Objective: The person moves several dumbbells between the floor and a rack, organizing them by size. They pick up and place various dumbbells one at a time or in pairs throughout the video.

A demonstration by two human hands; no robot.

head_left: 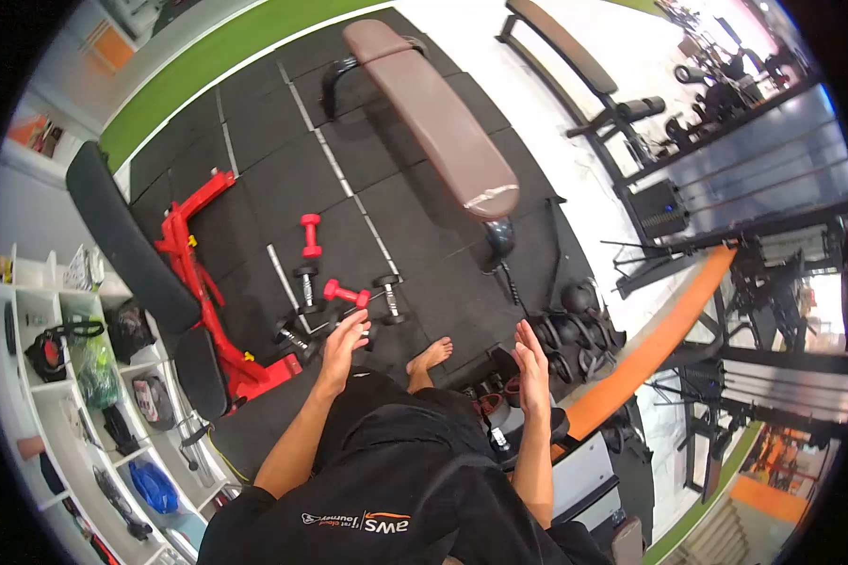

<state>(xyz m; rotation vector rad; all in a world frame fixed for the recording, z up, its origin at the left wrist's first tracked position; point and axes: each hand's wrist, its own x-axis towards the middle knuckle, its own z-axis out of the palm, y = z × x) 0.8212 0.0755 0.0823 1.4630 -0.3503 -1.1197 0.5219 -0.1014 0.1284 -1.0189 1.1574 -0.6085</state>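
My left hand [342,350] is raised with its fingers stretched out and nothing in it. Below and beyond it on the floor lie a red dumbbell [347,294], another red dumbbell [311,235] and several black-ended dumbbells [391,299]. My right hand [531,365] is held up on the other side, fingers straight and together, also holding nothing. The two palms face each other, well apart. Nearest to the right hand in view are dark kettlebells [575,331] on the floor. A bare foot [431,358] shows between the hands.
A brown padded bench [433,118] stands ahead on black mats. To the left are a red-framed adjustable bench [193,240] and white shelving [61,395] with bags. An orange pad [664,339] and weight machines [716,217] stand at the right.
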